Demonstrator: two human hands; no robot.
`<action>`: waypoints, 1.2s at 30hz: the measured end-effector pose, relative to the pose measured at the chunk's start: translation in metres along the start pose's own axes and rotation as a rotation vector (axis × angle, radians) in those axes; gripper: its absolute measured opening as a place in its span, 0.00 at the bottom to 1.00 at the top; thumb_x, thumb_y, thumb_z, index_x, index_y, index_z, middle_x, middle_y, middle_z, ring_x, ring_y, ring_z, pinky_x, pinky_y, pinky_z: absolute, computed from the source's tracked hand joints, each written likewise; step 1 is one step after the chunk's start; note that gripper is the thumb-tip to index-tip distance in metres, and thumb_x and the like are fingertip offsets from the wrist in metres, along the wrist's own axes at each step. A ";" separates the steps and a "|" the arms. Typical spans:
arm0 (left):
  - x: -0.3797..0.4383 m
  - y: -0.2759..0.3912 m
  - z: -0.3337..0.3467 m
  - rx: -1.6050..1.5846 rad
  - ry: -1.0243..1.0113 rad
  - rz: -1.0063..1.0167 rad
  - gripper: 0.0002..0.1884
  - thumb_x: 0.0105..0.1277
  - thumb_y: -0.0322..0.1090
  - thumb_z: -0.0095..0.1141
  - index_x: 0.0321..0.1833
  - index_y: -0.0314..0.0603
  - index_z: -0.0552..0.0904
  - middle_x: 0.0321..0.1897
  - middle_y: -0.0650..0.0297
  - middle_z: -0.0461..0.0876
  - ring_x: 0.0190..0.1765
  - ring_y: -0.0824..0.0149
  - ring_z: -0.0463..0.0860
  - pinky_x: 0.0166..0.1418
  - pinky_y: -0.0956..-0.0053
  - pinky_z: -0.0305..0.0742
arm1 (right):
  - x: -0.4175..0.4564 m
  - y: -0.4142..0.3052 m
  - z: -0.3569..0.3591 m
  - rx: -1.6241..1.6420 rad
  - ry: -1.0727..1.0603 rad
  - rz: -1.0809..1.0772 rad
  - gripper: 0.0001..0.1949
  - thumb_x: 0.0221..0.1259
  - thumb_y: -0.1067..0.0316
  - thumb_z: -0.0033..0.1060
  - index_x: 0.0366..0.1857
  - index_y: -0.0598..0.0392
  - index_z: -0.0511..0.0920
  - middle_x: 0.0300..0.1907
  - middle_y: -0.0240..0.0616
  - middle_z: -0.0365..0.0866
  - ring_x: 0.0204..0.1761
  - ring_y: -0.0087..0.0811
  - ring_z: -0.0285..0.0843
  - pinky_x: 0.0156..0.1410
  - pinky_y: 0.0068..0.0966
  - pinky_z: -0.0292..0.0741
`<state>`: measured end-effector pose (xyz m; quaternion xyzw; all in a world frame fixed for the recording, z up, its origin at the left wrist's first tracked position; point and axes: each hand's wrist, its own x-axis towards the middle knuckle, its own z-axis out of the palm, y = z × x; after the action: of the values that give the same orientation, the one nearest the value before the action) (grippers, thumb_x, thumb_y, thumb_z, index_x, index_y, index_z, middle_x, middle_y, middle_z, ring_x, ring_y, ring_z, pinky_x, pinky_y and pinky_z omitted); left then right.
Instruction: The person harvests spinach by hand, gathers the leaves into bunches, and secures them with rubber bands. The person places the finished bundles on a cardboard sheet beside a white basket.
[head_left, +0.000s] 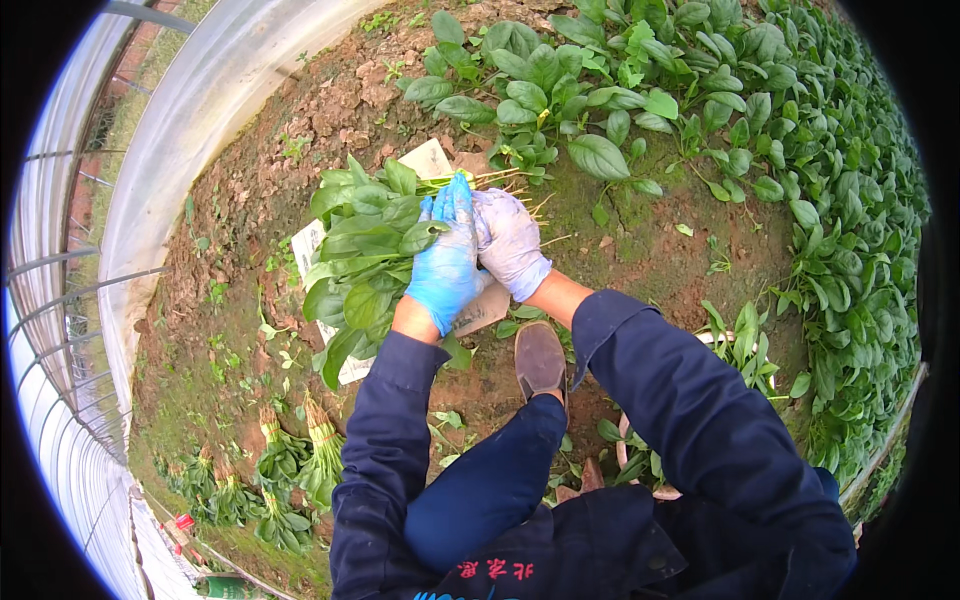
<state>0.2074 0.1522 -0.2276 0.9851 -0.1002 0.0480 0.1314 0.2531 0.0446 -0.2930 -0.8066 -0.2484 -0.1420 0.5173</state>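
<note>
A loose bunch of spinach (367, 247) lies across printed card sheets (480, 309) on the soil, leaves to the left and pale roots to the right. My left hand (448, 259), in a blue glove, presses along the stems with its fingers straight and together. Right beside it, my right hand (511, 238), in a soiled pale lavender glove, is closed around the root end. The two hands touch each other, and thin roots (541, 206) stick out past the right one. The hands hide most of the stems.
Growing spinach (847, 247) fills the right and upper right. Tied bunches (322, 454) rest on the ground at lower left. My shoe (540, 358) is just below the cards, beside a partly hidden pale container (624, 442) with loose leaves. Plastic greenhouse sheeting (161, 165) borders the left.
</note>
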 end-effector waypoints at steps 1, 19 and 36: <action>0.000 -0.001 0.000 0.060 -0.006 -0.003 0.68 0.39 0.47 0.77 0.77 0.29 0.42 0.67 0.41 0.62 0.68 0.43 0.64 0.77 0.54 0.46 | 0.000 0.000 0.000 0.005 -0.003 0.002 0.16 0.59 0.61 0.54 0.49 0.52 0.80 0.46 0.45 0.81 0.51 0.49 0.76 0.61 0.41 0.73; -0.006 -0.024 0.033 -0.001 -0.096 -0.154 0.51 0.49 0.62 0.66 0.72 0.38 0.63 0.69 0.48 0.66 0.70 0.45 0.63 0.75 0.54 0.54 | 0.062 -0.095 -0.020 -0.533 -0.674 -0.278 0.12 0.52 0.56 0.63 0.32 0.55 0.80 0.29 0.41 0.80 0.36 0.41 0.81 0.41 0.37 0.73; -0.003 0.000 -0.007 0.178 -0.155 -0.075 0.67 0.36 0.66 0.73 0.72 0.22 0.55 0.67 0.40 0.65 0.71 0.45 0.64 0.78 0.54 0.50 | -0.009 -0.085 -0.235 -0.632 -1.854 -0.157 0.12 0.54 0.54 0.66 0.28 0.52 0.85 0.26 0.44 0.84 0.34 0.41 0.87 0.35 0.37 0.81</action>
<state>0.2039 0.1547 -0.2208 0.9967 -0.0686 -0.0245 0.0370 0.2058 -0.1413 -0.1328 -0.6811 -0.5595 0.4532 -0.1331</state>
